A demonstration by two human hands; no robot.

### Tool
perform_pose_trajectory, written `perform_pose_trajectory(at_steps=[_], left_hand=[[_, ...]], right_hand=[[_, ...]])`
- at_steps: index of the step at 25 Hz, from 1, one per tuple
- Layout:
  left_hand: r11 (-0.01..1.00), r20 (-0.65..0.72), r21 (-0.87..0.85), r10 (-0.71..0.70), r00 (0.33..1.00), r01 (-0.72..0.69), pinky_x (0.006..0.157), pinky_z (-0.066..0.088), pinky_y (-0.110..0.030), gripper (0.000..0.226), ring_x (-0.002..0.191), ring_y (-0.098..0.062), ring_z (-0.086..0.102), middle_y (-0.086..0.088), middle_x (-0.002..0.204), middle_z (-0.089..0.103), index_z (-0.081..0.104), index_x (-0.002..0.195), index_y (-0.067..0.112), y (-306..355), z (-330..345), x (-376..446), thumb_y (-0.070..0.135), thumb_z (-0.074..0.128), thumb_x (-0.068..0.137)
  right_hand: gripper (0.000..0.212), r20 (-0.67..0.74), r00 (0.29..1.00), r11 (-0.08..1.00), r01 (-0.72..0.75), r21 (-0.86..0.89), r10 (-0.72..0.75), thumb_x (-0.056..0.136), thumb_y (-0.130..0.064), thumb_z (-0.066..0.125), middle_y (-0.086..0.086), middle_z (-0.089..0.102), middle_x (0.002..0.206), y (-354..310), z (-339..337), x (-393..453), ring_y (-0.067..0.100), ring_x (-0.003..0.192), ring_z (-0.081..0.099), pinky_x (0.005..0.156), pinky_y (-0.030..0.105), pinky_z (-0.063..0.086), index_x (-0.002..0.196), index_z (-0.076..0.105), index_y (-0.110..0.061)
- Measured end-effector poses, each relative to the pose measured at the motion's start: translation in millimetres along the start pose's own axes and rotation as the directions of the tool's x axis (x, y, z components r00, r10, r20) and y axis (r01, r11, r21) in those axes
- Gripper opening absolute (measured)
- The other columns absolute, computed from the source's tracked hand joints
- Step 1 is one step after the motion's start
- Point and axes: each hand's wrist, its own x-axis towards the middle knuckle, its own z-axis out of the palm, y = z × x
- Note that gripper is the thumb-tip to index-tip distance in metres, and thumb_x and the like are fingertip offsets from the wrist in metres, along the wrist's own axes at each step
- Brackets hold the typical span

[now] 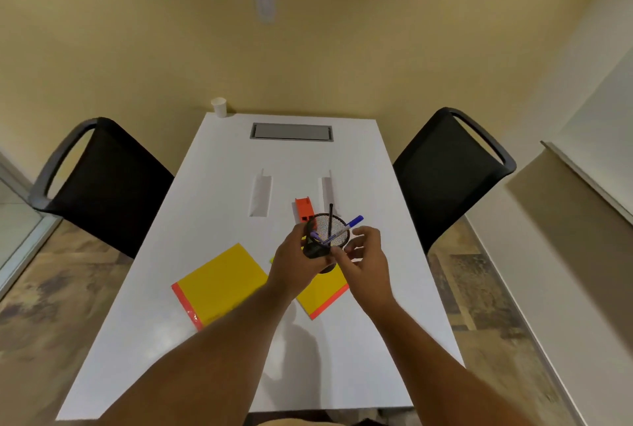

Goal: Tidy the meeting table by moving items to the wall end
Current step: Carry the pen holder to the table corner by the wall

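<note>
My left hand [297,259] grips a black mesh pen cup [330,232] from its left side, lifted above the white table [219,350]. A blue-capped pen [346,229] and a black pen [330,216] stick out of the cup. My right hand [364,261] hovers just right of the cup with fingers loosely curled, holding nothing that I can see. Two yellow folders with orange edges lie on the table: one [219,283] at the left, the other [323,292] partly hidden under my hands. An orange stapler [303,208] lies behind the cup.
A white paper cup [219,107] stands at the table's far left corner by the wall. A grey cable hatch [292,132] is set in the far end. Two white strips [260,194] [326,187] lie mid-table. Black chairs [99,182] [445,168] flank both sides.
</note>
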Motion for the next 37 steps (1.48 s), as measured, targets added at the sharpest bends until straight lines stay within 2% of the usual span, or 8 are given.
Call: perform_pose_trajectory(at_steps=[9, 12, 16, 20, 25, 30, 34, 37], left_hand=[[0.997, -0.018, -0.041, -0.073, 0.997, 0.072, 0.086, 0.060, -0.019, 0.076, 0.115, -0.005, 0.068, 0.019, 0.124, 0.071, 0.060, 0.136, 0.036, 28, 70, 4, 0.027, 0.095, 0.069], [0.992, -0.061, -0.087, -0.097, 0.993, 0.092, 0.080, 0.060, -0.019, 0.077, 0.115, -0.007, 0.069, 0.010, 0.126, 0.073, 0.061, 0.139, 0.031, 42, 102, 1, 0.017, 0.094, 0.071], [0.996, -0.126, -0.072, -0.067, 0.990, 0.059, 0.085, 0.057, -0.015, 0.075, 0.114, 0.005, 0.066, 0.011, 0.127, 0.071, 0.058, 0.142, 0.032, 55, 118, 1, 0.014, 0.089, 0.077], [0.994, -0.177, -0.068, -0.100, 0.979, 0.090, 0.083, 0.058, -0.016, 0.076, 0.114, 0.005, 0.067, 0.013, 0.126, 0.071, 0.057, 0.144, 0.031, 57, 108, -10, 0.005, 0.084, 0.078], [0.988, -0.219, -0.060, -0.154, 0.963, 0.145, 0.077, 0.059, -0.015, 0.077, 0.107, 0.003, 0.069, 0.014, 0.121, 0.071, 0.057, 0.144, 0.028, 36, 75, -39, -0.002, 0.084, 0.078], [0.987, -0.246, -0.087, -0.153, 0.957, 0.135, 0.095, 0.061, -0.031, 0.081, 0.120, -0.008, 0.068, 0.011, 0.130, 0.071, 0.058, 0.144, 0.030, -1, 11, -79, 0.015, 0.092, 0.071], [0.980, -0.180, -0.135, -0.170, 0.969, 0.147, 0.084, 0.065, -0.040, 0.079, 0.117, -0.012, 0.070, 0.011, 0.127, 0.072, 0.061, 0.138, 0.043, -27, -58, -111, 0.017, 0.089, 0.070], [0.973, -0.096, -0.155, -0.189, 0.977, 0.173, 0.079, 0.065, -0.035, 0.073, 0.110, -0.012, 0.073, 0.008, 0.123, 0.074, 0.061, 0.135, 0.045, -58, -124, -136, 0.008, 0.086, 0.078]], right_hand=[[0.123, 0.119, 0.993, 0.994, 0.002, -0.108, 0.011, 0.068, -0.059, 0.093, -0.015, 0.043, 0.151, 31, -82, 55, 0.011, 0.113, 0.061, 0.091, 0.033, 0.061, 0.163, 0.019, -0.036], [0.133, 0.270, 0.962, 0.994, -0.009, -0.105, 0.037, 0.070, -0.050, 0.095, -0.014, 0.057, 0.134, 41, -114, 72, 0.016, 0.089, 0.072, 0.074, 0.019, 0.059, 0.168, 0.006, -0.035], [0.115, 0.426, 0.903, 0.996, -0.071, 0.045, 0.045, 0.073, -0.030, 0.098, -0.010, 0.061, 0.128, 48, -130, 81, 0.007, 0.086, 0.075, 0.068, 0.012, 0.056, 0.162, 0.024, -0.031], [0.086, 0.480, 0.877, 0.994, -0.023, 0.104, -0.030, 0.070, -0.033, 0.099, -0.012, 0.070, 0.127, 50, -115, 80, 0.011, 0.113, 0.068, 0.091, 0.026, 0.059, 0.143, 0.054, -0.030], [0.089, 0.539, 0.838, 0.992, 0.024, 0.122, -0.087, 0.068, -0.024, 0.100, -0.014, 0.070, 0.127, 36, -74, 58, -0.002, 0.111, 0.067, 0.091, 0.015, 0.054, 0.144, 0.053, -0.029], [0.075, 0.525, 0.844, 0.994, 0.073, 0.086, -0.108, 0.064, -0.017, 0.101, -0.012, 0.075, 0.112, 14, -5, 13, 0.005, 0.103, 0.072, 0.094, 0.030, 0.061, 0.128, 0.062, -0.028], [0.064, 0.433, 0.895, 0.994, 0.081, 0.076, -0.106, 0.064, -0.017, 0.101, -0.032, 0.072, 0.097, -15, 59, -39, -0.007, 0.090, 0.069, 0.078, 0.015, 0.055, 0.107, 0.060, -0.040], [0.062, 0.384, 0.918, 0.995, 0.086, 0.055, -0.100, 0.061, -0.022, 0.103, -0.018, 0.076, 0.094, -40, 113, -83, -0.002, 0.088, 0.072, 0.073, 0.018, 0.058, 0.106, 0.063, -0.035]])
